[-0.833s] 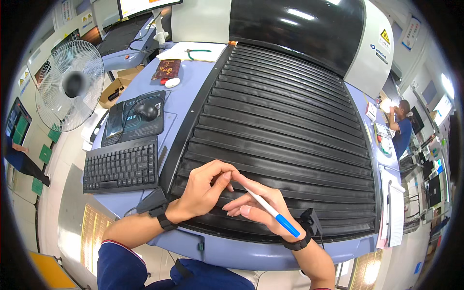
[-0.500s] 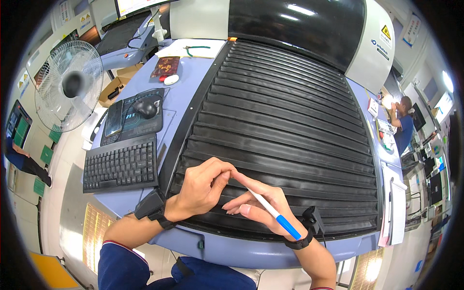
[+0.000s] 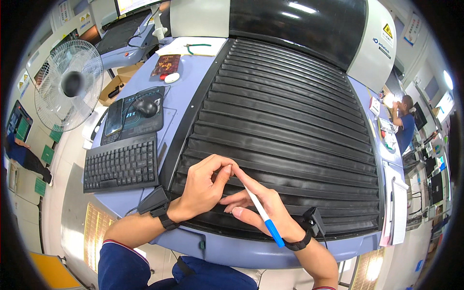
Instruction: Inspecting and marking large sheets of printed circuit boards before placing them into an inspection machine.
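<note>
Over the near part of the black ribbed cover [image 3: 285, 121], my left hand [image 3: 204, 186] is curled, its thumb and forefinger pinched together. Whatever that pinch holds, if anything, is too small or hidden to make out. My right hand [image 3: 270, 208] meets it at the fingertips, its forefinger stretched toward the left forefinger. A white marker pen with a blue end [image 3: 263, 215] lies slantwise across the right hand, held there, blue end toward the wrist. The right thumb and lower fingers are loosely bent below it. Both wrists wear black straps with small devices.
Left of the cover are a black keyboard [image 3: 121, 163], a mouse [image 3: 145, 107], a phone [image 3: 114, 117] and a fan [image 3: 72, 84]. Green-handled pliers [image 3: 197, 45] lie farther back. A notepad [image 3: 399, 212] sits at the right edge. Another person [image 3: 405, 125] works at far right.
The marker pen has swung in the right hand, its blue end moving left, away from the wrist strap. Both hands stay together at the fingertips, the left wrist shifted slightly right.
</note>
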Tool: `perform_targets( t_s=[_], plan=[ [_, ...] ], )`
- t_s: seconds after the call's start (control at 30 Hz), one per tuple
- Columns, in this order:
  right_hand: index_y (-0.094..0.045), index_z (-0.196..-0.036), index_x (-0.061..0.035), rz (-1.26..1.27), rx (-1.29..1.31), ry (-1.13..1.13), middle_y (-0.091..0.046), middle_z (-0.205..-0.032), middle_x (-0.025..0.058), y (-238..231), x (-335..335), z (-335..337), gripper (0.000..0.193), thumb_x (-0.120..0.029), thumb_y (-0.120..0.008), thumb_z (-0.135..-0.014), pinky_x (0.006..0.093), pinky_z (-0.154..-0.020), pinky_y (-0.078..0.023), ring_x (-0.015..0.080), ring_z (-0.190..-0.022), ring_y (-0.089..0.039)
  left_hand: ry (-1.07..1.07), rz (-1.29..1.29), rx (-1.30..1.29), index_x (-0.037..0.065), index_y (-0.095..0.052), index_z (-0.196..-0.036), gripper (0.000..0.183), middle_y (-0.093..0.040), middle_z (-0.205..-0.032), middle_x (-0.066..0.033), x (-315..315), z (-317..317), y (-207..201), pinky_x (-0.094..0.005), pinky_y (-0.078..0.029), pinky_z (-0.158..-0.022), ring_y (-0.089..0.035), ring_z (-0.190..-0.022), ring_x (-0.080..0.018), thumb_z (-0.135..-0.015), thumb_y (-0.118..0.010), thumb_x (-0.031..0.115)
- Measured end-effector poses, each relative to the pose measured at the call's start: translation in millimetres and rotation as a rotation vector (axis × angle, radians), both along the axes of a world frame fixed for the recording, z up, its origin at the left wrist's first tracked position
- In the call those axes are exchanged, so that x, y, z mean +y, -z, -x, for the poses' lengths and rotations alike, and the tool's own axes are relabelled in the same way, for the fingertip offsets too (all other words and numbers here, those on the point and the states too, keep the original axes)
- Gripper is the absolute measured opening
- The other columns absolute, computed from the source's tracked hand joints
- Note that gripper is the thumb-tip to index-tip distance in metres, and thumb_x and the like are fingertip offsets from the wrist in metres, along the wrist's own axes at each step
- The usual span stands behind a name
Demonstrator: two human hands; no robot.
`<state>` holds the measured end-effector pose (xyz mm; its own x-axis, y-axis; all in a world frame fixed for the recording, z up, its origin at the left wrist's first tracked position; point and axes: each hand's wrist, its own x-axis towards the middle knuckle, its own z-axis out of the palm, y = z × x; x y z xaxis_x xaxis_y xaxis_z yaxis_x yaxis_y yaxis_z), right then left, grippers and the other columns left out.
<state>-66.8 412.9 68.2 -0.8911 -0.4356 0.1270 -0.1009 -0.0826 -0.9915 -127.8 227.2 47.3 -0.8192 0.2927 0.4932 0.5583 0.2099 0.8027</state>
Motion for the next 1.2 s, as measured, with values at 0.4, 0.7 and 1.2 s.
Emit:
perform_targets(
  t_s=[0.4, 0.7, 1.2],
  plan=[
    [-0.042, -0.150, -0.0021, 0.138, -0.010, 0.221, -0.075, -0.102, 0.0194, 2.0, 21.2, 5.6, 0.058, -0.009, -0.064, -0.097, 0.0326, -0.086, -0.056, 0.0207, -0.091, -0.073, 0.040, -0.109, 0.116, -0.001, -0.070, -0.109, 0.016, -0.072, -0.089, -0.0115, -14.4, 1.6, -6.8, -0.0229, -0.050, -0.054, -0.072, -0.072, -0.0172, -0.099, -0.062, 0.007],
    [-0.045, -0.146, 0.0007, 0.214, -0.065, 0.169, -0.074, -0.102, 0.0213, -3.3, 26.2, 8.3, 0.053, -0.013, -0.062, -0.097, 0.0325, -0.085, -0.058, 0.0216, -0.090, -0.073, 0.206, 0.015, 0.361, -0.002, -0.072, -0.104, 0.016, -0.075, -0.082, -0.0135, -12.5, 2.3, -11.7, -0.0317, -0.059, -0.064, -0.074, -0.071, -0.0243, -0.088, -0.071, 0.000],
    [-0.048, -0.139, 0.0055, 0.493, -0.349, 0.112, -0.071, -0.107, 0.0241, 1.1, 30.6, 13.8, 0.048, -0.021, -0.052, -0.100, 0.0361, -0.088, -0.056, 0.0270, -0.094, -0.071, 0.183, -0.010, 0.346, 0.000, -0.073, -0.098, 0.021, -0.075, -0.085, -0.0116, -7.1, 0.5, -2.7, -0.0280, -0.057, -0.058, -0.073, -0.067, -0.0204, -0.078, -0.076, -0.004]
  ],
)
